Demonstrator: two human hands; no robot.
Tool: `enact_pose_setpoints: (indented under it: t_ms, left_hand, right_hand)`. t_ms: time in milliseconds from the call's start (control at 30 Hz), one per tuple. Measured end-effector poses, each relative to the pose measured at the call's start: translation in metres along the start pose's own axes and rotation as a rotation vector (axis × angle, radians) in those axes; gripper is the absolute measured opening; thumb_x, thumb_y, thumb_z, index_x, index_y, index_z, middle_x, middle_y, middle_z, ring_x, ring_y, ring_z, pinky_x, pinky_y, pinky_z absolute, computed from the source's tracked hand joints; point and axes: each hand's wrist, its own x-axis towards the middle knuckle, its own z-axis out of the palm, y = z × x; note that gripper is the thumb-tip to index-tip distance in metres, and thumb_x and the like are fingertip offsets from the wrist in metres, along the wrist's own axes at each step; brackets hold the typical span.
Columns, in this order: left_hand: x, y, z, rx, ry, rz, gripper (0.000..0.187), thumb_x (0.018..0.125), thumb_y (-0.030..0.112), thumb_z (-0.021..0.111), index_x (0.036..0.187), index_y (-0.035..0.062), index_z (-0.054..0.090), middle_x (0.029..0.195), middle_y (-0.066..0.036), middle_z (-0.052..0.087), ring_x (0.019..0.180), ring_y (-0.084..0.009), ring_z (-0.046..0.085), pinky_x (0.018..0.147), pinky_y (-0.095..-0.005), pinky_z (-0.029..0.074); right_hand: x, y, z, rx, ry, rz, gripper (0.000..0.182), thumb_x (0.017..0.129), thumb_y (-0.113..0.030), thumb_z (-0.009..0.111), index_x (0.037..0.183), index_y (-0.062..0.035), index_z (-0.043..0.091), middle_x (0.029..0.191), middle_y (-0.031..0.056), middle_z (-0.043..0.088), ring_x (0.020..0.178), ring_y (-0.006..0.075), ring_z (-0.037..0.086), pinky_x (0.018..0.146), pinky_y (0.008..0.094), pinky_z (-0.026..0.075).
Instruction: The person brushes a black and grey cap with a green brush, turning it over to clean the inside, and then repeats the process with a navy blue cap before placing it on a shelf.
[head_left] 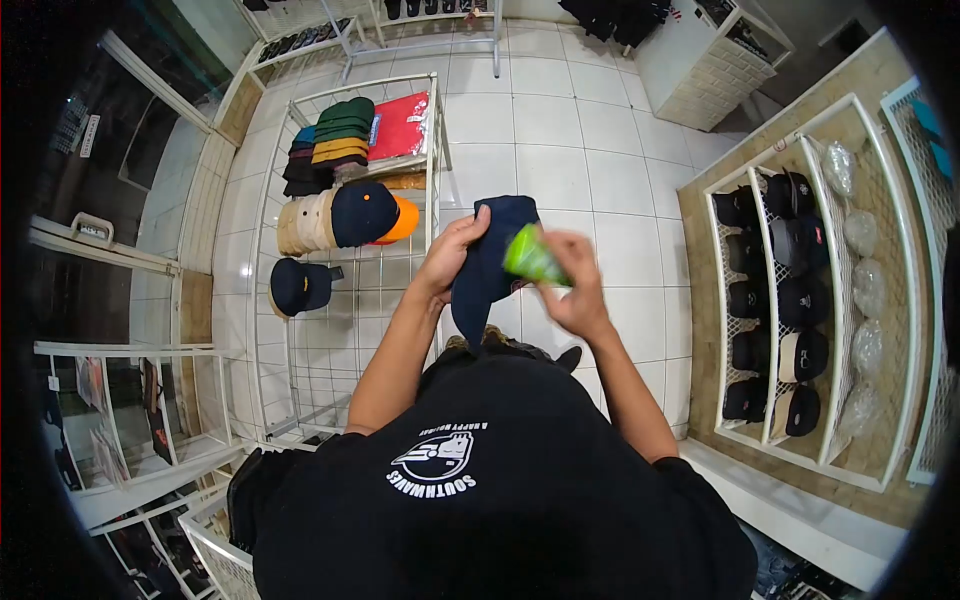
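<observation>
A navy blue cap point(488, 262) is held up in front of my body, its brim pointing down toward me. My left hand point(449, 256) is closed on the cap's left side, with the thumb over the near face. In my right hand point(578, 285) is a bright green and white object point(532, 256), smeared by motion, so I cannot tell its kind. The green object overlaps the right side of the cap, and the fingers behind it are blurred.
To the left stands a white wire rack point(437, 130) bearing stacked caps point(345, 128), a red packet point(402, 125) and a navy cap with an orange brim point(365, 214). Another dark cap point(298, 288) hangs lower. Rows of caps point(798, 300) fill the right wall shelf point(826, 400).
</observation>
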Motion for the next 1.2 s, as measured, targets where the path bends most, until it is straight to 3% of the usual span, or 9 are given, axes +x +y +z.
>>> enact_pose_setpoints:
  t_ms: [133,267,433,567,700,800,967,1067,1200]
  left_hand:
    - [-0.001,-0.001,-0.009,-0.083,0.014,0.027,0.046,0.106,0.038,0.051,0.121,-0.0037,0.063,0.108,-0.012,0.072,0.09,-0.017,0.073,0.08,-0.0296,0.06]
    - [-0.006,-0.008,-0.013,-0.285,-0.097,0.059,0.047,0.109,0.033,0.045,0.132,-0.0067,0.055,0.124,-0.017,0.066,0.109,-0.0228,0.069,0.098,-0.0357,0.056]
    - [-0.012,-0.008,-0.018,-0.345,-0.254,0.092,0.047,0.11,0.029,0.041,0.136,-0.0081,0.051,0.13,-0.018,0.063,0.116,-0.0252,0.066,0.103,-0.0376,0.053]
    - [-0.006,-0.017,-0.025,-0.408,-0.465,0.172,0.047,0.111,0.029,0.039,0.137,-0.0085,0.05,0.133,-0.019,0.061,0.12,-0.0266,0.064,0.106,-0.039,0.051]
    - [-0.009,-0.013,-0.02,-0.436,-0.353,0.036,0.047,0.111,0.029,0.039,0.137,-0.0084,0.05,0.133,-0.02,0.061,0.12,-0.0278,0.063,0.107,-0.0408,0.05]
    - [-0.013,-0.012,-0.015,-0.481,-0.393,0.086,0.047,0.111,0.028,0.038,0.137,-0.0084,0.051,0.133,-0.021,0.061,0.12,-0.0291,0.064,0.107,-0.0419,0.05]
    - [-0.002,-0.019,-0.021,-0.591,-0.463,0.026,0.047,0.111,0.029,0.038,0.138,-0.0075,0.05,0.135,-0.02,0.06,0.123,-0.0294,0.062,0.109,-0.0424,0.049]
    - [-0.007,-0.016,-0.019,-0.465,-0.361,0.102,0.046,0.111,0.029,0.038,0.137,-0.0073,0.051,0.134,-0.02,0.062,0.121,-0.0294,0.063,0.108,-0.0423,0.05]
    - [0.001,-0.025,-0.026,-0.517,-0.428,0.096,0.046,0.11,0.028,0.039,0.136,-0.0077,0.052,0.132,-0.02,0.062,0.119,-0.0301,0.064,0.108,-0.0446,0.05]
  right_hand:
    - [0.017,0.018,0.002,0.228,0.132,0.317,0.056,0.094,-0.014,0.07,0.145,-0.0023,0.051,0.119,0.0166,0.06,0.11,0.0266,0.06,0.098,0.0359,0.047]
    - [0.012,0.001,0.005,0.261,0.108,0.209,0.054,0.099,-0.021,0.066,0.146,-0.0005,0.05,0.119,0.0167,0.061,0.112,0.0248,0.06,0.099,0.0329,0.045]
    - [0.008,0.031,0.003,0.114,0.131,0.395,0.054,0.101,-0.022,0.063,0.148,-0.0002,0.048,0.119,0.0159,0.06,0.11,0.0234,0.059,0.1,0.0317,0.044]
    - [0.012,-0.003,0.007,0.306,0.19,0.231,0.057,0.1,-0.024,0.065,0.147,0.0003,0.048,0.119,0.0169,0.061,0.109,0.0249,0.061,0.099,0.0341,0.046]
    - [0.003,0.036,0.008,0.057,-0.013,0.357,0.057,0.103,-0.026,0.061,0.15,0.0007,0.044,0.121,0.016,0.063,0.114,0.0207,0.059,0.102,0.0323,0.044]
    - [0.012,0.016,0.001,0.574,0.258,0.405,0.052,0.104,-0.026,0.058,0.147,0.0015,0.048,0.131,0.0179,0.061,0.121,0.0221,0.057,0.105,0.0328,0.042]
    - [0.0,0.042,0.016,0.155,0.001,0.384,0.052,0.107,-0.025,0.054,0.15,0.0012,0.042,0.139,0.0171,0.057,0.128,0.0222,0.053,0.109,0.0335,0.04]
    - [0.012,0.025,0.001,0.587,0.25,0.437,0.054,0.105,-0.026,0.056,0.15,0.001,0.043,0.137,0.0197,0.058,0.127,0.025,0.054,0.109,0.0351,0.04]
    - [0.008,0.013,0.015,0.338,0.191,0.319,0.052,0.102,-0.024,0.061,0.146,0.0005,0.048,0.137,0.0194,0.058,0.127,0.0232,0.054,0.109,0.0337,0.041]
